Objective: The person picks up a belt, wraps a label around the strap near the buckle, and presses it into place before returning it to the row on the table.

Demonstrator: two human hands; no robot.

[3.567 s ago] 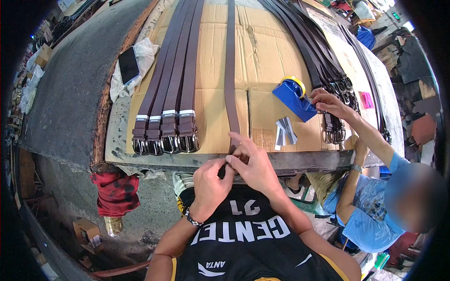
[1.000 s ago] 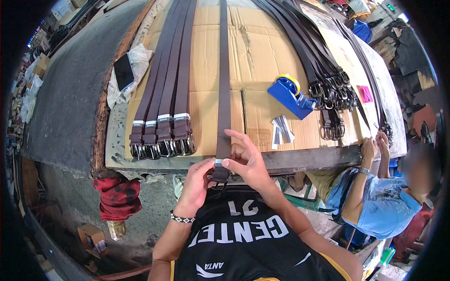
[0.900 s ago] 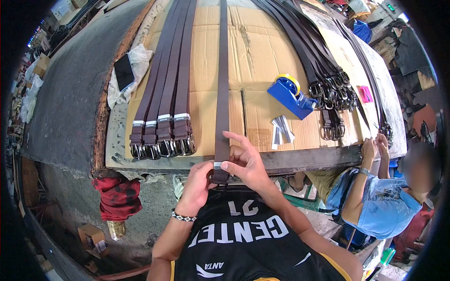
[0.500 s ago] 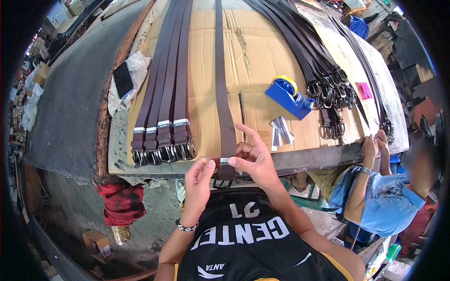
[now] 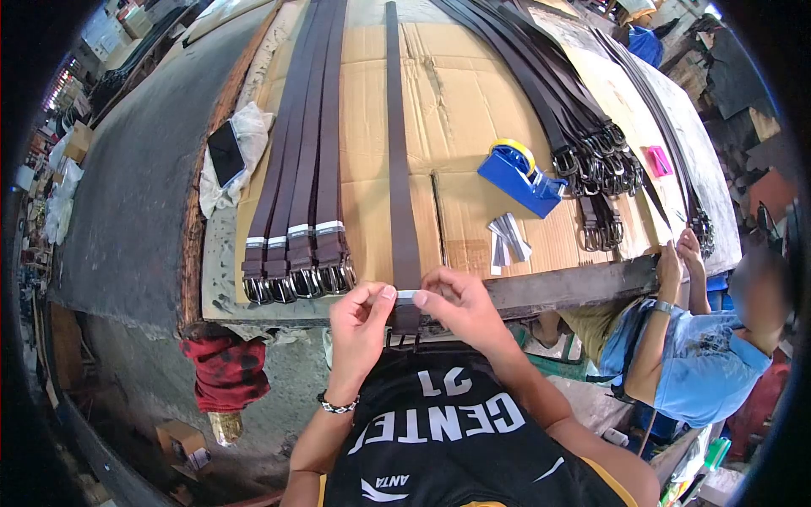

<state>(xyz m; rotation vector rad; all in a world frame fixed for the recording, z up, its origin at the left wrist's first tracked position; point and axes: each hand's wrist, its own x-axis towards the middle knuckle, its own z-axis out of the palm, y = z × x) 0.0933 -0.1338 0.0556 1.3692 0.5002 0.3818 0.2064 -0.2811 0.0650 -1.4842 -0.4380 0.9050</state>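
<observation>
A dark brown belt [image 5: 404,186] runs lengthwise over the table, its buckle end hanging at the front edge close to my body. Around it near the buckle sits a narrow white label band [image 5: 406,295]. My left hand [image 5: 359,325] pinches the belt and band from the left side, thumb on top. From the right, my right hand [image 5: 460,308] grips the same spot with its thumb at the band's end and fingers curled. To the left lie several brown belts [image 5: 308,186] side by side, buckles toward me, with similar white bands.
A blue tape dispenser [image 5: 517,182] and loose label strips [image 5: 509,241] lie right of the belt. Farther right are piled belts with buckles [image 5: 596,160] and a pink object [image 5: 659,160]. A phone [image 5: 225,154] rests on plastic at left. A co-worker in a blue shirt [image 5: 701,363] works at right.
My right hand's raised index finger has come down and curled in beside the band. The belt's far end has slid a little toward me.
</observation>
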